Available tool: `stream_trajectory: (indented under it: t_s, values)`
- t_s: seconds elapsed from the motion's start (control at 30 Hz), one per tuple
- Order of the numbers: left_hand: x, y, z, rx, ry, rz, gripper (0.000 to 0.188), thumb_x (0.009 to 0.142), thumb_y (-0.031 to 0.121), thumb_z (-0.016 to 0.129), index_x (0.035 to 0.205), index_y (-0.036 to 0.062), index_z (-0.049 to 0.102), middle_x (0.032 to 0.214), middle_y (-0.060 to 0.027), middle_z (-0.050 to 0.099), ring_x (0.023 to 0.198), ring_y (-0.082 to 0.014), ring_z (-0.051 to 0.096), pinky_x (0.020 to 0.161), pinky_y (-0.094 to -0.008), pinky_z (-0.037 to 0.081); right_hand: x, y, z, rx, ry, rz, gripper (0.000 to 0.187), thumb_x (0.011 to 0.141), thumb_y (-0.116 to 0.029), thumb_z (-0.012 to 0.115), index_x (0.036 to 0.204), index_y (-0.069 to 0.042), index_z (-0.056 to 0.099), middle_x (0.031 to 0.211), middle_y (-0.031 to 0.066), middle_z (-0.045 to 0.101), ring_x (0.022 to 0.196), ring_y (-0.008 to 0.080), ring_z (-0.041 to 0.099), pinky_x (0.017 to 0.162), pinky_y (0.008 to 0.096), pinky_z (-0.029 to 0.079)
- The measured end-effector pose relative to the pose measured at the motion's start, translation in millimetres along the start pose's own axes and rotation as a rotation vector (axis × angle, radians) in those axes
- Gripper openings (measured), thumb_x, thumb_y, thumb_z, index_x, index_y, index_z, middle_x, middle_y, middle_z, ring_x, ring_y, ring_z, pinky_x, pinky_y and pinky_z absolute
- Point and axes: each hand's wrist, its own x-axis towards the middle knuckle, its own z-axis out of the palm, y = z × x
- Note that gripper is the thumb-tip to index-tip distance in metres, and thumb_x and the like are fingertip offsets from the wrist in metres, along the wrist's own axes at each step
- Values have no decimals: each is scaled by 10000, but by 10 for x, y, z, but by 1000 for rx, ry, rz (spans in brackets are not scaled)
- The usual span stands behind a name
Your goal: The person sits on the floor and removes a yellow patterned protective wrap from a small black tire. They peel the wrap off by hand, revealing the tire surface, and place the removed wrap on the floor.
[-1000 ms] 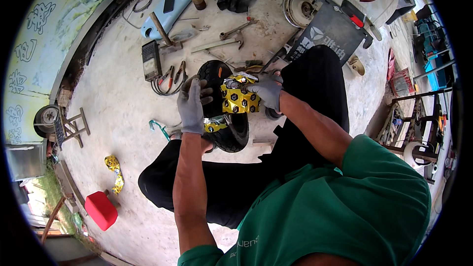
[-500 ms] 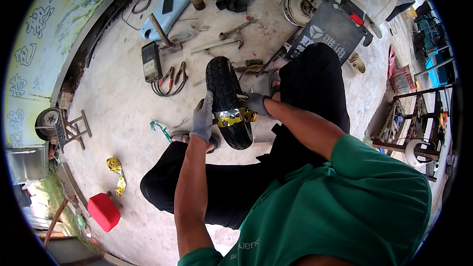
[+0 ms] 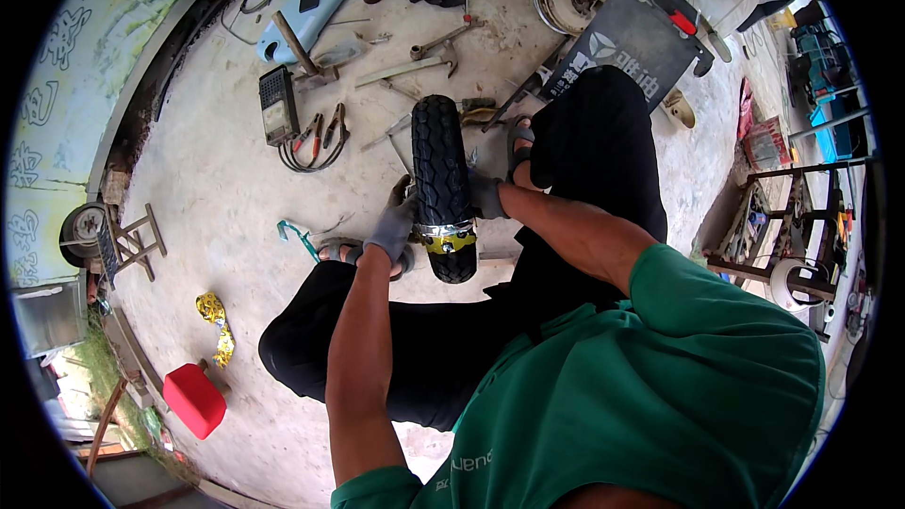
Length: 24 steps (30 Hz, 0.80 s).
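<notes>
While the tire (image 3: pixel 441 184) stands upright on the concrete floor (image 3: pixel 226 188) between the person's knees, the gloved left hand (image 3: pixel 394 224) and right hand (image 3: pixel 486 196) press its two sides, fingers clasped on the rubber. The step seems to be steadying it; pliers (image 3: pixel 316 137) and a wrench (image 3: pixel 443 42) lie well apart, so any next move likely needs one hand freed.

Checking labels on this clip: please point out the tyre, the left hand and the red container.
tyre (image 3: pixel 436 146), head view, on the upper tread.
left hand (image 3: pixel 394 226), head view, on the glove's back.
red container (image 3: pixel 194 400), head view, on its top face.
</notes>
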Motion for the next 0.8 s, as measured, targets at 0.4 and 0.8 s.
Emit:
stream_trajectory:
  t_s: [0.4, 0.8]
  values:
    - [-271, 591, -92, 1020, 469, 275, 375, 779, 170, 621, 1142, 75, 634, 1084, -222, 660, 1061, -381, 620, 918, -440, 479, -144, -391, 210, 424, -464, -22, 518, 991, -467, 468, 1347, -95, 520, 1316, 70, 599, 1148, 222, 588, 1025, 404, 433]
    - [-841, 918, -641, 900, 625, 364, 295, 789, 189, 654, 1039, 33, 659, 947, -180, 706, 901, -362, 677, 800, -423, 523, -342, -693, 310, 405, -271, -61, 528, 883, -526, 630, 1239, -137, 606, 1241, 84, 627, 1134, 231, 586, 991, 419, 449]
